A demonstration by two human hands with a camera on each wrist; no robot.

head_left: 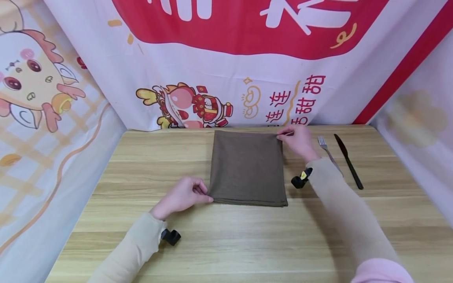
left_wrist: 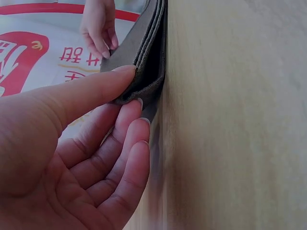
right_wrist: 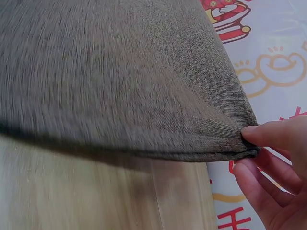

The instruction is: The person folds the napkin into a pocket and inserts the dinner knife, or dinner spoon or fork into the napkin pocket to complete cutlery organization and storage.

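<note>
A dark brown cloth napkin, folded into a square of several layers, lies near the table's back edge. Its near left corner is pinched by my left hand, thumb on top and fingertips beneath, as the left wrist view shows with the stacked folds. My right hand pinches the far right corner between thumb and fingers. In the right wrist view the napkin spreads from that corner, its near edge bowed a little above the wood.
To the right of my right hand lie a silver fork and a black knife, side by side. The wooden table ends at a printed cloth backdrop. Printed cloth also hangs at the left and right sides.
</note>
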